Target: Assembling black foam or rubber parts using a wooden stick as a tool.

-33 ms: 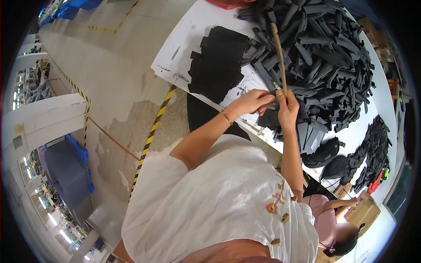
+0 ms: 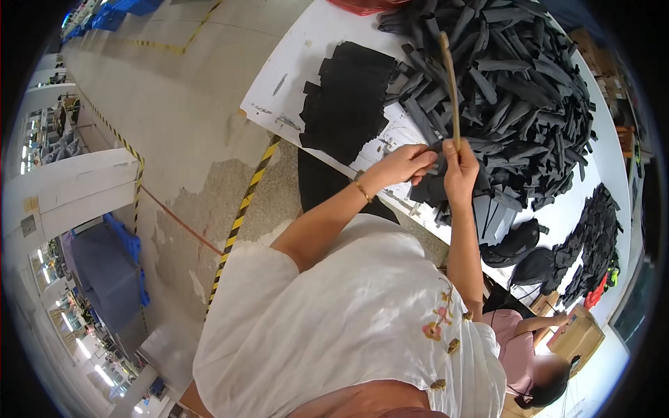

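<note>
Fingers point(image 2: 451, 152) closed, the right hand point(image 2: 461, 175) grips a wooden stick point(image 2: 454, 90), and the left hand point(image 2: 406, 164) pinches a black strip point(image 2: 437, 148)! Right beside them, a dark heap point(image 2: 519, 90) sprawls across the white table point(image 2: 296, 66).

On the tabletop point(image 2: 282, 70), a stack of pieces point(image 2: 348, 101) is lying left and a heap of strips point(image 2: 523, 104) is lying right of it. Another pile point(image 2: 594, 237) is resting farther right and nearer. From the right hand point(image 2: 461, 174), a stick point(image 2: 454, 90) is extending over the heap's left side.
</note>
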